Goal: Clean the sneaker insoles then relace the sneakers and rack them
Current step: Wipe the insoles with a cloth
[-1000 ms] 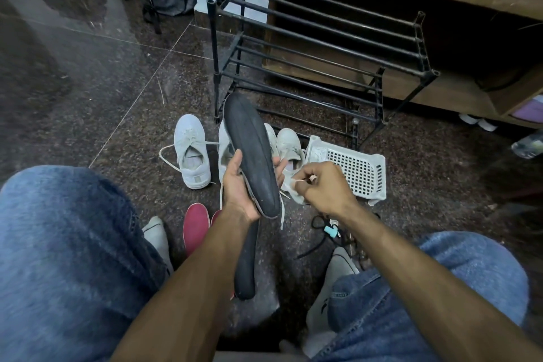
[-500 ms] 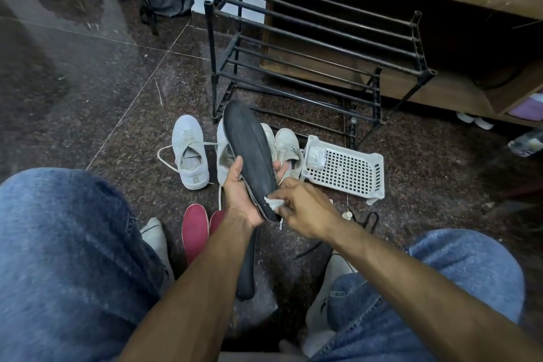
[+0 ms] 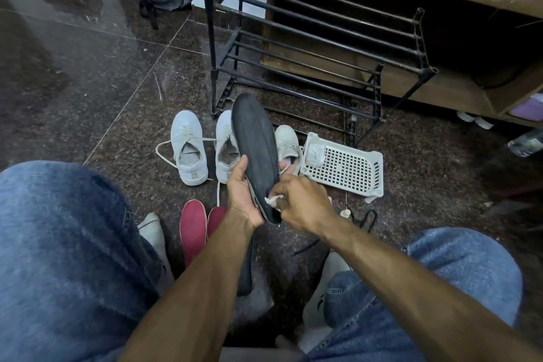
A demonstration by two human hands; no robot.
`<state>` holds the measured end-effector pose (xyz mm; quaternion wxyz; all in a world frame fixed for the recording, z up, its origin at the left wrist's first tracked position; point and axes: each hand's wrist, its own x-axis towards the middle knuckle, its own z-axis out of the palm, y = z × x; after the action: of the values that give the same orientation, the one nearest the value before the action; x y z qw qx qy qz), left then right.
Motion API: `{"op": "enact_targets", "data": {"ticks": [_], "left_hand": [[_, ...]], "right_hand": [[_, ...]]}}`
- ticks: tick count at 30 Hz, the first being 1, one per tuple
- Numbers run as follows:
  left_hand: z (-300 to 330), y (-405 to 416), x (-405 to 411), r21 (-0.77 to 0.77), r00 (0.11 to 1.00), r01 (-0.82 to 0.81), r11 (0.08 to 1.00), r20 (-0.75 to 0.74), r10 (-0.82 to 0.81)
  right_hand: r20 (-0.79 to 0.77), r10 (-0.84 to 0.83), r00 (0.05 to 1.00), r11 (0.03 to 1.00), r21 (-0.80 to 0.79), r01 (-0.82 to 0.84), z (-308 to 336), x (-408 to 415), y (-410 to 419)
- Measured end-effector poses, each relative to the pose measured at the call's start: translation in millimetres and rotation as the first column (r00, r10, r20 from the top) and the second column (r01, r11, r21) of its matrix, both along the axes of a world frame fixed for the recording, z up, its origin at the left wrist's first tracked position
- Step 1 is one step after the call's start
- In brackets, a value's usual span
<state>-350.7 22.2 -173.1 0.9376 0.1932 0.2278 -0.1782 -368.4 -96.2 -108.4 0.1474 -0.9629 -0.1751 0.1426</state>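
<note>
Black foam insole (image 3: 255, 150) held upright above white sneakers (image 3: 189, 150); left hand (image 3: 242, 194) grips its heel end, right hand (image 3: 299, 203) pinches small white wipe (image 3: 271, 200) against it.

Matt black insole (image 3: 256, 144) — glossy speckled stone floor (image 3: 88, 73), perforated plastic tray (image 3: 346, 169).

Three white sneakers (image 3: 189, 150), two red insoles (image 3: 193, 228), two black insoles (image 3: 255, 150), one rack (image 3: 308, 47), one basket (image 3: 346, 169).

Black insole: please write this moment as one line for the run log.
step: wiping insole | left hand: holds black insole | right hand: pinches white wipe at heel end | shoe rack: no shoes
</note>
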Motion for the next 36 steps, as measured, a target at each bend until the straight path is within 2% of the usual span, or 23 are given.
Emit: {"op": "enact_targets", "data": {"ticks": [5,7,11,17,19,23,27,29,32,36], "left_hand": [[6.2,-2.6,-5.8,0.017,1.000,0.031,0.999,0.004,-0.031],[6.1,1.3,-5.4,0.007,1.000,0.008,1.000,0.002,-0.008],[2.0,4.6,-3.2,-0.071,1.000,-0.024,0.997,-0.019,0.023],[6.9,-4.6,-4.1,-0.005,1.000,-0.002,1.000,-0.003,0.002],[4.8,-4.3,-8.2,0.002,1.000,0.004,1.000,-0.010,-0.004],[0.0,3.6,-9.7,-0.047,0.998,-0.054,0.997,0.021,0.055],[-3.7,5.8,-7.9,-0.073,0.999,-0.035,0.997,-0.018,0.034],[-3.4,5.5,-6.7,-0.058,1.000,0.003,0.998,-0.018,-0.004],[-2.2,9.1,-3.9,-0.071,1.000,-0.015,0.997,0.013,0.016],[0.6,8.9,-4.8,-0.064,1.000,-0.023,0.998,0.014,0.024]], "right_hand": [[0.076,-0.125,0.989,0.992,0.004,0.125,-1.5,29.0,6.2],[0.045,-0.169,0.985,0.985,0.037,0.167,-4.7,26.3,11.8],[-0.058,-0.081,0.995,0.994,0.074,0.085,-5.9,-6.2,13.8],[0.074,-0.237,0.969,0.971,0.047,0.234,-1.6,29.3,10.0],[0.072,-0.290,0.954,0.956,0.066,0.286,-3.4,33.3,14.1],[-0.080,-0.172,0.982,0.977,0.109,0.180,-4.3,10.5,15.2],[-0.216,0.001,0.976,0.999,0.039,0.007,-1.8,-3.7,0.3],[-0.245,-0.034,0.969,0.996,0.068,0.052,-2.3,3.5,-10.3],[-0.214,-0.159,0.964,0.958,0.201,0.203,-2.0,12.4,-20.2],[-0.222,-0.108,0.969,0.973,0.175,0.149,-8.7,1.3,-12.1]]}}
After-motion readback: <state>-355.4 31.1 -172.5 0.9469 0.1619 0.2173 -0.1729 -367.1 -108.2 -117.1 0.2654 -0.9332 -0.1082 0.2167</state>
